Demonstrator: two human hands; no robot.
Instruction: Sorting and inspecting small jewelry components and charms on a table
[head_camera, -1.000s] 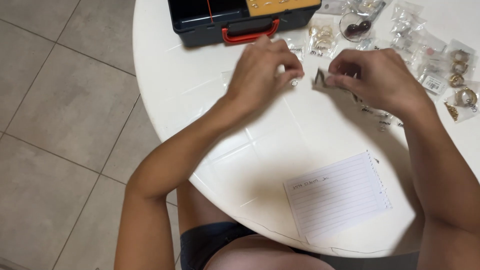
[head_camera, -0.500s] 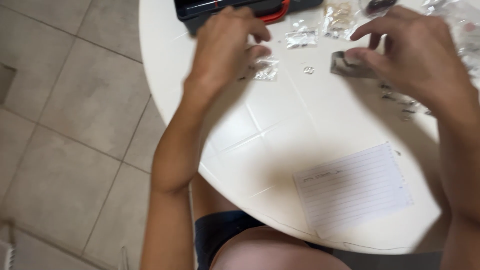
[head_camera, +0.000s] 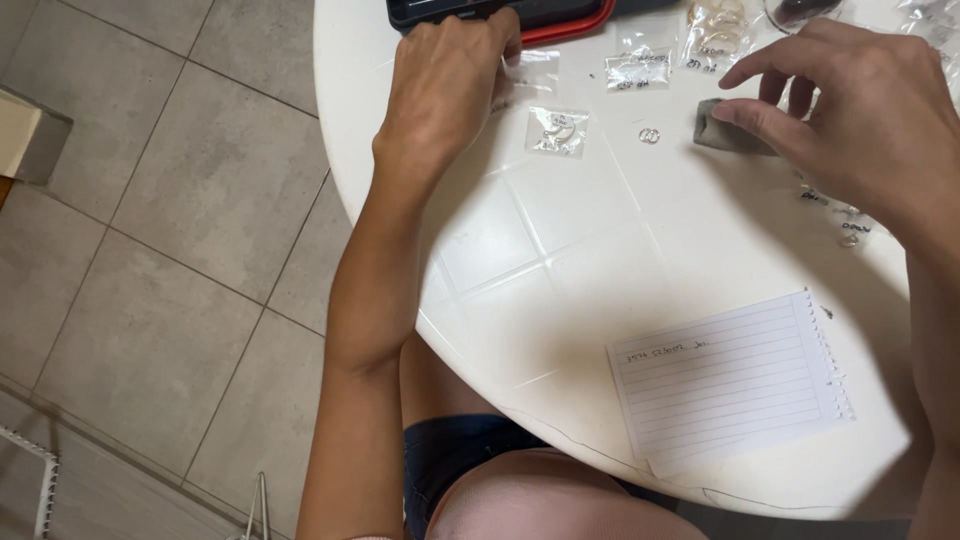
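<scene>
We sit at a round white table (head_camera: 560, 260), its top marked with faint square lines, over a floor of grey tiles (head_camera: 150, 250). At the far edge lies a black case with a red handle (head_camera: 560, 22), only partly in view. Near the close edge rests a lined sheet of notepaper (head_camera: 730, 380) with torn spiral holes down its right side and a short handwritten line at the top.

Our left hand (head_camera: 445, 85) reaches forward to the case, knuckles up, its fingertips curled at the red handle; the back of the hand hides them, so we cannot tell whether the grip is closed on anything. Our right hand (head_camera: 870, 120) hovers over the right part of the table, the grip pinching a small grey cloth (head_camera: 725, 132) between thumb and forefinger while the other fingers spread loosely above it. The cloth rests on the table, just under the thumb.

Between the two hands lies a small clear bag (head_camera: 558, 130) holding thin rings, and just left of the cloth sits a tiny loose pair of silver rings (head_camera: 649, 135). More clear bags (head_camera: 640, 68) with small jewellery pieces lie beyond, near the case, and a few others peek out past the right hand.
</scene>
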